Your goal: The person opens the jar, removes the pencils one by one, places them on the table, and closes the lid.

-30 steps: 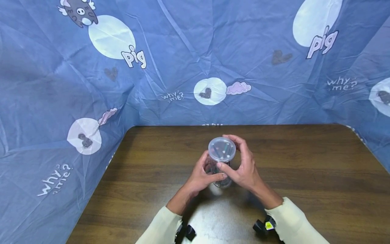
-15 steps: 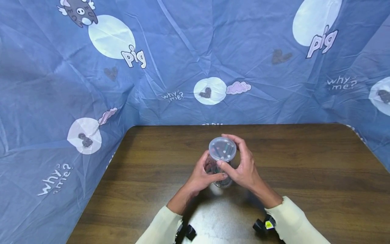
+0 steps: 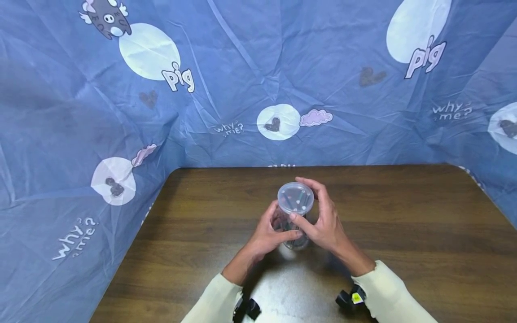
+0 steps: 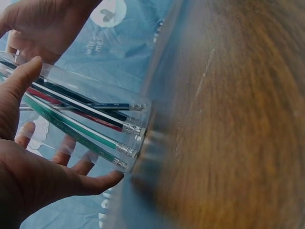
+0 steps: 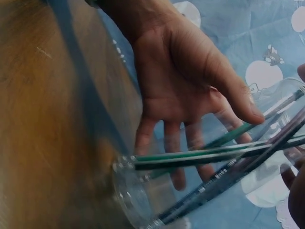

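Head view shows a clear cylindrical jar (image 3: 287,224) near the middle of the brown wood-grain bench (image 3: 404,224), standing roughly upright, its round lid (image 3: 295,198) see-through and slightly milky, with a raised rim. Through the lid, pale dots and dark and green streaks show. Seen closer from the left wrist, the jar holds several pencils (image 4: 86,112), green, red and dark, fanned at a slant, with silver ferrules gathered toward the base.

Both hands are curled around it: the left hand (image 3: 264,235) wraps the lower body, thumb in front, while the right hand (image 3: 325,224) grips higher, thumb and fingers about the lid's rim.

Much of the jar's wall is hidden behind fingers. Left wrist view cuts off the jar's top, and right wrist view crops the right hand to a dark patch at the edge. The base is blurred there; it seems to rest on the bench, though contact is hard to confirm. Overlapping pencils cannot be counted surely.
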Tool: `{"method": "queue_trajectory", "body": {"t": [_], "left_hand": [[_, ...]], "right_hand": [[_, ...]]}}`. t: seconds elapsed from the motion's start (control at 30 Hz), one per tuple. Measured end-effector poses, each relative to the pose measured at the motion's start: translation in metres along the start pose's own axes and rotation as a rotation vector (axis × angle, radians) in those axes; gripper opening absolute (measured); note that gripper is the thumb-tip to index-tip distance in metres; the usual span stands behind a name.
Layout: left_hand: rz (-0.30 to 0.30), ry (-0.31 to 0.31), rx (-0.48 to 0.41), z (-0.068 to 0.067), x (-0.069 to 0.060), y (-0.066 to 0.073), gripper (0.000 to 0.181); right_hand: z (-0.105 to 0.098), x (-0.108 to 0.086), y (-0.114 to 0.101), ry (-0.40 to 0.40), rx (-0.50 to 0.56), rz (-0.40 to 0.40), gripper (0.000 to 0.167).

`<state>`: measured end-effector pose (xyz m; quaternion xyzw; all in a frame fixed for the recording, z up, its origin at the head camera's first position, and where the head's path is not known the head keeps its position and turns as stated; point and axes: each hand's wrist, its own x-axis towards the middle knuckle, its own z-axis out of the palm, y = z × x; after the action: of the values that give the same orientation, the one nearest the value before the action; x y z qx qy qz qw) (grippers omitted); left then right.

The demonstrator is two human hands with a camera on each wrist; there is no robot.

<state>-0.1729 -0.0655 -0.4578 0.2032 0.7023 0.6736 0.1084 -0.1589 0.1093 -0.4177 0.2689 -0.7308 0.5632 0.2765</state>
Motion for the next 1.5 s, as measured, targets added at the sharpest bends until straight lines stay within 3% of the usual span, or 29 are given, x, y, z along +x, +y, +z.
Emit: {"method": "queue_trajectory", "body": {"t": [0.23, 0.4, 0.57, 0.8, 0.97, 1.1, 1.33, 1.5], "left_hand": [[0.049, 0.017, -0.003, 0.004, -0.001, -0.003, 0.078], [0.046, 0.016, 0.017, 0.007, -0.001, -0.002, 0.079], [0.037, 0.016, 0.028, 0.007, -0.003, -0.002, 0.079], [0.05, 0.002, 0.036, 0.002, 0.004, -0.001, 0.08], [0.02, 0.004, 0.006, 0.001, 0.0, -0.002, 0.081], [0.03, 0.016, -0.009, 0.001, -0.002, -0.003, 0.081], [0.045, 0.001, 0.02, -0.001, -0.001, -0.003, 0.081], [0.012, -0.005, 0.03, -0.001, -0.001, -0.003, 0.081]], "right_hand": [[0.017, -0.014, 0.0, 0.202, -0.118, 0.07, 0.088], [0.022, -0.018, 0.002, 0.295, -0.185, 0.07, 0.084], [0.023, -0.022, 0.001, 0.296, -0.209, 0.09, 0.08], [0.02, -0.013, 0.004, 0.276, -0.175, 0.028, 0.077], [0.019, -0.015, 0.005, 0.238, -0.114, -0.015, 0.076], [0.019, -0.014, 0.006, 0.212, -0.078, -0.033, 0.075], [0.02, -0.014, 0.006, 0.211, -0.098, -0.002, 0.082], [0.02, -0.008, -0.015, 0.215, -0.105, 0.023, 0.079]]}}
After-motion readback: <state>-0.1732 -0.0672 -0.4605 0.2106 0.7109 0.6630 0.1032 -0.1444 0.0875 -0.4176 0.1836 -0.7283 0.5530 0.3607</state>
